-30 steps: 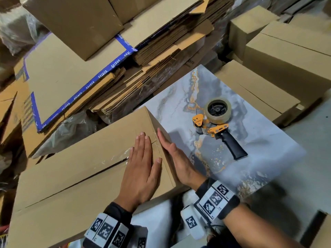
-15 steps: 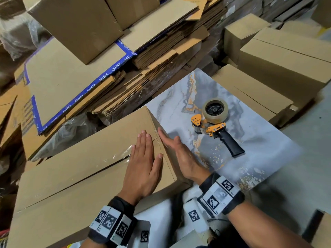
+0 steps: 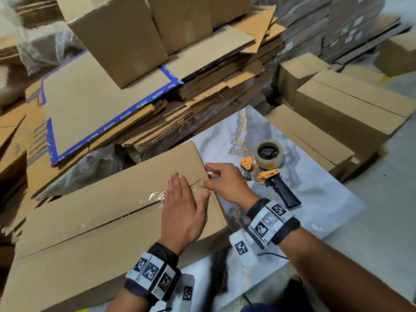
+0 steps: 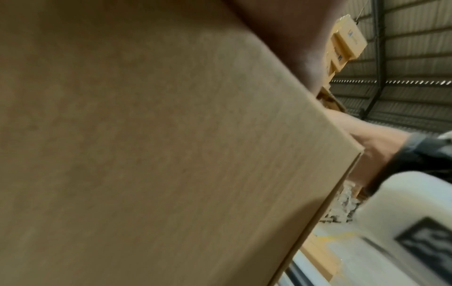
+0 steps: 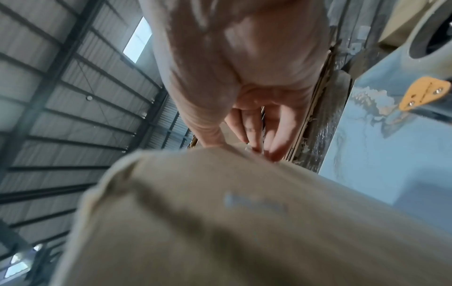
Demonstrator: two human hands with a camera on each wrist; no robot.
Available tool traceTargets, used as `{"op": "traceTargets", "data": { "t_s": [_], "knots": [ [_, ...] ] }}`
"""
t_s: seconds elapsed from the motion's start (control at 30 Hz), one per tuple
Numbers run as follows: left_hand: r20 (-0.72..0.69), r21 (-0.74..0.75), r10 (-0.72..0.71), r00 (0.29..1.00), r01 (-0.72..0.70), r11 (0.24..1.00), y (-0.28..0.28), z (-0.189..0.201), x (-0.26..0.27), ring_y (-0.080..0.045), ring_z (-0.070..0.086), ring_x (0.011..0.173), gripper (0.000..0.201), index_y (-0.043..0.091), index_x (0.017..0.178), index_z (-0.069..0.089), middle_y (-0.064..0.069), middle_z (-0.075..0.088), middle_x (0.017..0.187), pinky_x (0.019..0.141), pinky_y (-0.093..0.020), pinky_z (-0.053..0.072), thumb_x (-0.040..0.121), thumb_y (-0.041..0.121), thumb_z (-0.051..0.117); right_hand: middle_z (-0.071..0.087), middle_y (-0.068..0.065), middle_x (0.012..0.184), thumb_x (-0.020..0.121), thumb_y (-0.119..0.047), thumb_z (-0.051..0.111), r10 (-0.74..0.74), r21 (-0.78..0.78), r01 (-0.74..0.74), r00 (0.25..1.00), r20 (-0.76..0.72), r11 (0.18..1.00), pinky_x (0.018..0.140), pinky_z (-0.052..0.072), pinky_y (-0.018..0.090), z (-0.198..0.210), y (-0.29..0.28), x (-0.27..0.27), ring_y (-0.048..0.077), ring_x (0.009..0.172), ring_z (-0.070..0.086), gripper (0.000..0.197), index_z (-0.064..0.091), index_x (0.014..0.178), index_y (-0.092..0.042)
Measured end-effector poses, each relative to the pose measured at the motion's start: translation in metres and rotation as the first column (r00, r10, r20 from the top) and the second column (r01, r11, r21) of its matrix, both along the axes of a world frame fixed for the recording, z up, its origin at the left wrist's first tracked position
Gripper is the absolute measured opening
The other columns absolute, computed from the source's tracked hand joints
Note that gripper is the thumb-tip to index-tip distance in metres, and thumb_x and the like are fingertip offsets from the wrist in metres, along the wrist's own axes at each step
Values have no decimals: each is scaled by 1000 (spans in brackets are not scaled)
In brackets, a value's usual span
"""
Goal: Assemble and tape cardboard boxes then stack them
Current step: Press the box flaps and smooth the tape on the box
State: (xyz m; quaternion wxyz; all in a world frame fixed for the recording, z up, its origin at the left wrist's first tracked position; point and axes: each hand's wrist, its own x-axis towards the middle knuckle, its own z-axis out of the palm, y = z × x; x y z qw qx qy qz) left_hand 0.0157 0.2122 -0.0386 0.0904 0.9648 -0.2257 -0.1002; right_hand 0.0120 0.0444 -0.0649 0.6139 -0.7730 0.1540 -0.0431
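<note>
- My left hand point(image 3: 183, 212) lies flat on top of the cardboard box point(image 3: 94, 221), fingers straight and together, pressing over the clear tape point(image 3: 155, 195) that runs along the seam between the two top flaps.
- My right hand point(image 3: 227, 185) is at the box's right end, fingers reaching down over the top edge and thumb along the seam; they look to be pressing the tape end against the end face, not gripping anything.
- In the right wrist view my fingertips point(image 5: 274, 152) touch the cardboard edge; the picture is blurred, so I cannot make out the tape there.
- The box lies in front of me, its right end resting on a marbled grey slab point(image 3: 315, 199).
- The tape dispenser point(image 3: 267, 167), orange with a black handle and a roll on it, lies on that slab just beside my right hand, untouched.
- Flattened cartons point(image 3: 202, 91) are piled behind the box, and assembled boxes point(image 3: 351, 109) sit to the right.
</note>
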Motion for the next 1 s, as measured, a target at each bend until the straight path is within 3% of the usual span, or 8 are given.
{"op": "traceTargets", "data": {
  "t_s": [0.07,0.23,0.43,0.63,0.77,0.83,0.9,1.0],
  "knots": [
    [-36,54,-26,999,28,998,1,-2,3,-20,-20,154,100,7,160,-11,-11,-21,166,125,-38,-8,88,77,-4,74,1,119,75,-31,88,-47,-71,47,999,-4,996,97,55,35,6,-4,6,10,108,69,54,72,124,-14],
    [-56,71,-60,997,64,995,3,0,6,-24,-22,153,99,5,158,-13,-14,-23,165,126,-41,-8,92,76,7,73,-10,84,60,-67,76,-117,-255,108,993,-19,961,78,58,38,12,-2,21,9,84,69,46,71,83,-27],
    [-56,27,-62,996,64,998,5,-6,3,-23,-25,152,109,6,159,-13,-12,-25,165,125,-40,-11,83,83,-5,75,-10,111,82,-34,83,107,-57,-107,994,-7,993,85,61,46,9,-10,-3,18,87,75,43,73,121,-21],
    [-45,31,-227,973,228,973,4,1,6,-23,-26,152,88,5,158,-13,-11,-25,164,126,-42,-10,102,67,12,78,-5,81,95,-43,65,43,-340,-19,997,62,940,71,60,39,1,-8,8,10,73,71,30,81,102,-18],
    [-54,-5,-366,929,366,931,2,6,11,-17,-26,151,80,9,159,-13,-8,-25,164,126,-40,-8,105,60,14,57,-1,52,100,-33,61,23,-389,6,997,69,921,55,39,31,6,-6,6,6,50,44,42,71,72,-4],
    [-59,-20,-357,932,357,934,4,5,12,-16,-24,152,82,10,160,-12,-6,-24,165,127,-40,-6,103,63,14,64,4,59,99,-29,63,33,-347,-17,999,40,938,57,49,31,11,-9,8,9,54,54,36,76,78,-4],
    [-62,-14,-285,956,285,959,13,2,11,-15,-23,152,86,11,160,-11,-3,-23,165,127,-39,-6,101,68,13,75,4,74,99,-26,64,56,-295,-51,998,8,954,64,62,41,15,-9,10,21,69,71,25,82,91,-11],
    [-75,33,-148,986,151,988,33,2,13,-17,-21,153,90,12,161,-10,-3,-23,166,126,-38,-8,97,73,9,78,0,84,98,-25,64,32,-298,-33,999,-10,954,68,62,47,15,-5,12,26,73,74,21,82,100,-17]
  ]
}}
